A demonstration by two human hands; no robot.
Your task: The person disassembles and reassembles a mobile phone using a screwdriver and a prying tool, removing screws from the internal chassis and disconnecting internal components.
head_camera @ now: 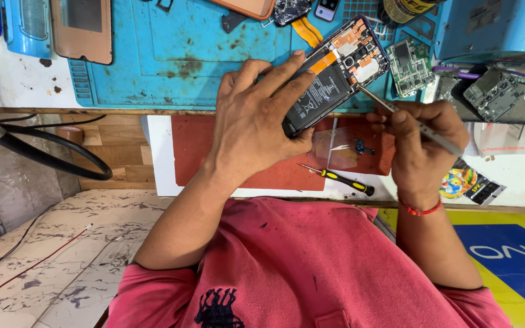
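Your left hand (256, 115) fingers gripping the opened black smartphone with exposed battery (334, 76), your right hand (423, 143) fingers pinching slim metal tweezers (408, 120) at its edge, blue desk mat (171, 54) beneath.

Phone repair workbench. A stained blue work mat (171, 54) covers the bench; on its right edge lie loose green circuit boards (409, 65), above it opened phone shells (82, 30), below it a small yellow-handled screwdriver (341, 179).
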